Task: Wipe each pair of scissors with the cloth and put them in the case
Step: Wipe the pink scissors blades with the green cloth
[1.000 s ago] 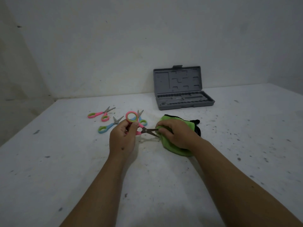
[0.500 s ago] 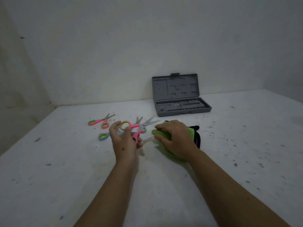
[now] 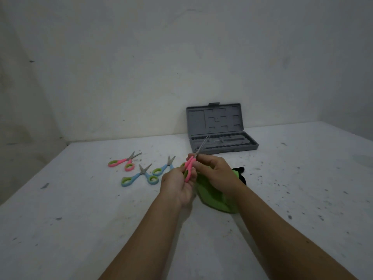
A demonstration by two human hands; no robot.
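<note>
Nearby, three scissors (image 3: 139,174) lie left of the cloth (image 3: 214,199).

Both forearms reach forward from the bottom edge and converge toward the middle. The left hand (image 3: 177,185) is raised, palm turned inward, its fingers curled around the pink handles of the held scissors (image 3: 189,168), thumb side up. The right hand (image 3: 217,174) sits just beside it, back of the hand upward, its fingertips (image 3: 194,158) pinching the same scissors just above the left hand's fingers, where handles meet blades. The 2 hands almost touch at the fingers; both wrists are bare.
</note>
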